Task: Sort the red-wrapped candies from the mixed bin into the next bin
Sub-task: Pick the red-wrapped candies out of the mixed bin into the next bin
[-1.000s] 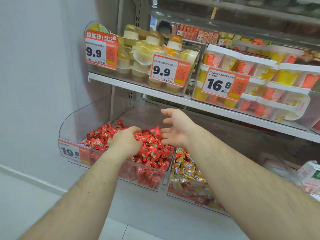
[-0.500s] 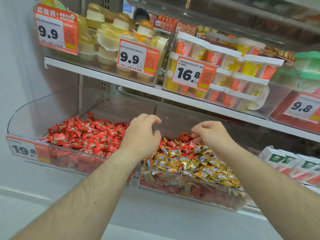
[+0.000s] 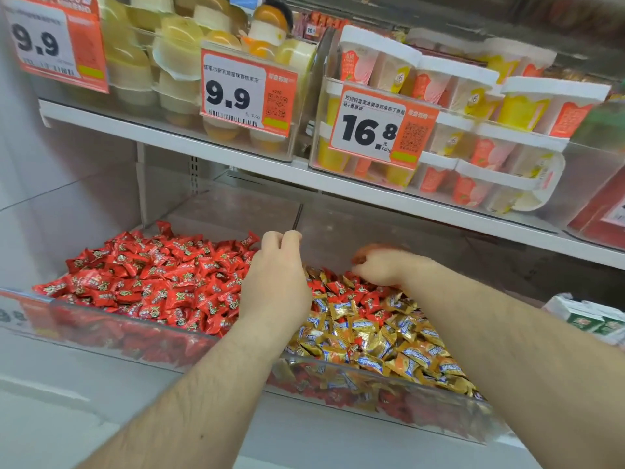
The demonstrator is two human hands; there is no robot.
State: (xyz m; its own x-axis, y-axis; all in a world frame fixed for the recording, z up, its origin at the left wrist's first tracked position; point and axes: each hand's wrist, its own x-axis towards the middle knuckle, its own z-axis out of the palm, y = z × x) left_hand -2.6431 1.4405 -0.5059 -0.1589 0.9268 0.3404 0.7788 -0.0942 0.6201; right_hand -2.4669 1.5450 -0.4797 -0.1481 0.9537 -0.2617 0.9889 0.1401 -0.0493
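The left clear bin [image 3: 111,336] is heaped with red-wrapped candies [image 3: 162,275]. The mixed bin [image 3: 389,397] beside it on the right holds gold-wrapped candies [image 3: 382,346] with red-wrapped ones [image 3: 341,289] toward its back. My left hand [image 3: 277,275] hovers over the divider between the two bins, back up, fingers loosely curled, nothing seen in them. My right hand [image 3: 382,265] is down on the far part of the mixed bin. Its curled fingers close on red candies there; the fingertips are blurred.
A white shelf [image 3: 236,164] runs low over the bins, carrying tubs of jelly cups [image 3: 176,62] and pudding cups [image 3: 473,96] behind orange price tags [image 3: 247,96]. Small cartons [image 3: 588,319] stand to the right of the mixed bin. A grey wall closes the left side.
My left hand left the red bin and came right to the divider. My right hand swung from above the divider down onto the red candies at the mixed bin's back. The view moved closer.
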